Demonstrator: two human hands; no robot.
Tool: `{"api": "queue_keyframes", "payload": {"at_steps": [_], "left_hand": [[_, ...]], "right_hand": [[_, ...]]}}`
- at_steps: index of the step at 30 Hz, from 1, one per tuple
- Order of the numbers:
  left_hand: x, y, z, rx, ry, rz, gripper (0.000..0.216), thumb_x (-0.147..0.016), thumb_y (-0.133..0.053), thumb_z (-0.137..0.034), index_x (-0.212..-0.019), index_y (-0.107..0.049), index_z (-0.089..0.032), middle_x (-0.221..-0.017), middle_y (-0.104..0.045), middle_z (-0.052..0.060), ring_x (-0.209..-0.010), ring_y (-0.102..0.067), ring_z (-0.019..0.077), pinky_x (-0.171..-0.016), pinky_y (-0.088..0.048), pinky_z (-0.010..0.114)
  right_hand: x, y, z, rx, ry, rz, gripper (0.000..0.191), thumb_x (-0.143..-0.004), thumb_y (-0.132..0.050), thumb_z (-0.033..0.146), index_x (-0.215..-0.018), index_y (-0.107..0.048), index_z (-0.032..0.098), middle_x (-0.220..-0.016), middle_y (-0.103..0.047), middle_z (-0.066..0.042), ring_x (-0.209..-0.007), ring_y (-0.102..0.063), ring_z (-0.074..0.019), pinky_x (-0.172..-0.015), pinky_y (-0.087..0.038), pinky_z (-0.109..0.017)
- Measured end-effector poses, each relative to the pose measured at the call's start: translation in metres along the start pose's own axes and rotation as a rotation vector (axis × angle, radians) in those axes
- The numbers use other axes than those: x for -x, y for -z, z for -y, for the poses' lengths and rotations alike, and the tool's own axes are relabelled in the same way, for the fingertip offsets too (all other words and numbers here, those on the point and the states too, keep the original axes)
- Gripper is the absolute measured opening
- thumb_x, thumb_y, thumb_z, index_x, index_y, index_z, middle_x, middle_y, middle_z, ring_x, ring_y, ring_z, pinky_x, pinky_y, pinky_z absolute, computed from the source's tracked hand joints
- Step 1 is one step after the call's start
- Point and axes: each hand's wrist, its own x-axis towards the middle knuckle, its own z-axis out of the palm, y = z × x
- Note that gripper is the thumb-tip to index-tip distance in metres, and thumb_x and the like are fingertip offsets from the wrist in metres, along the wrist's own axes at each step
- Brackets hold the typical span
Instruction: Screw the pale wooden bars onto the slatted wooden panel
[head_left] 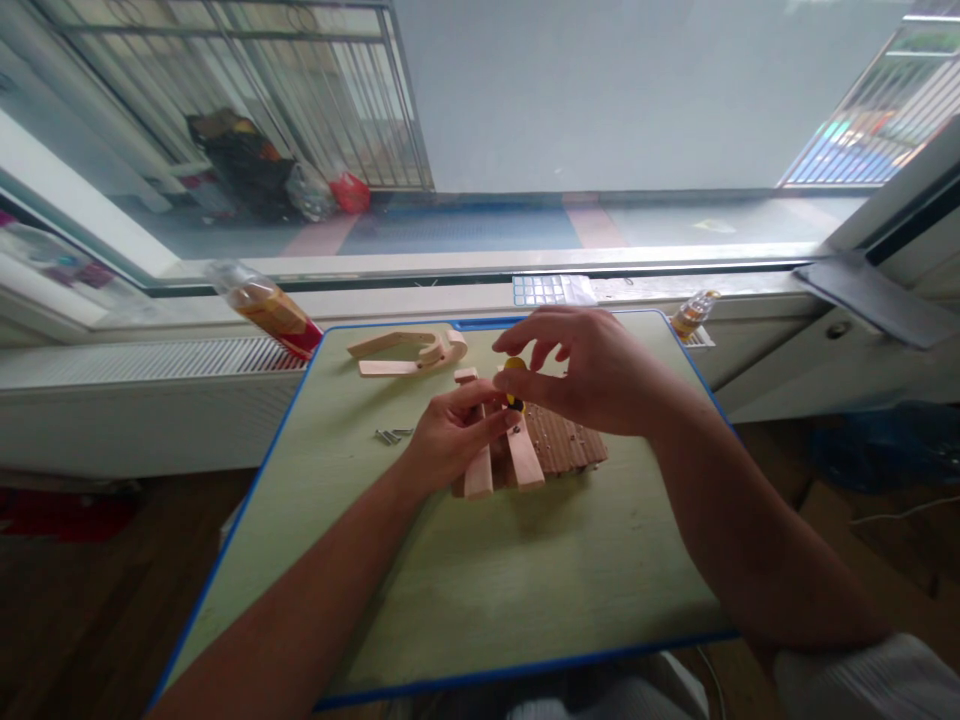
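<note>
A small screwdriver (pixel 515 368) with a yellow and black handle stands upright over a pale wooden strip (pixel 526 462). My left hand (pixel 450 435) is closed about its lower end, thumb and forefinger pinching close to the strip; the exact contact is partly hidden. Above, my right hand (pixel 592 365) has its fingers spread, the thumb beside the yellow handle. A second pale strip (pixel 478 475) lies under my left hand. Both strips rest on a brown ridged wooden slat piece (pixel 566 440), which has small metal bits on it.
Several screws (pixel 390 436) lie left of my left hand on the green table (pixel 450 590). Behind them is a curved pale wooden part (pixel 412 355). A bottle (pixel 266 310) leans at the back left; a smaller bottle (pixel 694 314) stands at the back right.
</note>
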Motion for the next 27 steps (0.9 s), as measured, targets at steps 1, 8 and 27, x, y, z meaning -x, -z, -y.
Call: {"api": "queue_keyframes", "payload": {"at_steps": [1, 8, 27], "left_hand": [[0.0, 0.0, -0.001, -0.01, -0.008, 0.0, 0.034, -0.084, -0.092, -0.04, -0.11, -0.086, -0.019, -0.104, -0.079, 0.008, -0.096, -0.072, 0.0225, -0.086, -0.059, 0.032], [0.0, -0.002, -0.006, -0.038, -0.034, 0.006, 0.03, -0.088, -0.088, -0.043, -0.105, -0.086, -0.018, -0.095, -0.076, 0.006, -0.085, -0.066, 0.0183, -0.077, -0.053, 0.029], [-0.001, -0.003, 0.002, 0.113, -0.002, -0.011, 0.039, -0.073, -0.099, -0.031, -0.107, -0.084, -0.018, -0.097, -0.077, 0.005, -0.089, -0.07, 0.0183, -0.08, -0.059, 0.029]], "right_hand": [[0.0, 0.002, 0.0, 0.005, 0.016, 0.019, 0.026, -0.094, -0.073, 0.042, -0.108, -0.083, 0.023, -0.109, -0.08, -0.004, -0.083, -0.069, -0.0164, -0.074, -0.046, -0.033], [0.001, 0.002, -0.001, 0.026, 0.051, 0.056, 0.017, -0.096, -0.069, 0.034, -0.098, -0.08, 0.021, -0.093, -0.079, -0.001, -0.081, -0.068, -0.0156, -0.073, -0.044, -0.031], [-0.001, -0.012, 0.006, 0.15, -0.05, -0.021, 0.029, -0.093, -0.07, 0.04, -0.078, -0.05, 0.025, -0.078, -0.069, 0.001, -0.07, -0.055, -0.0156, -0.064, -0.031, -0.033]]}}
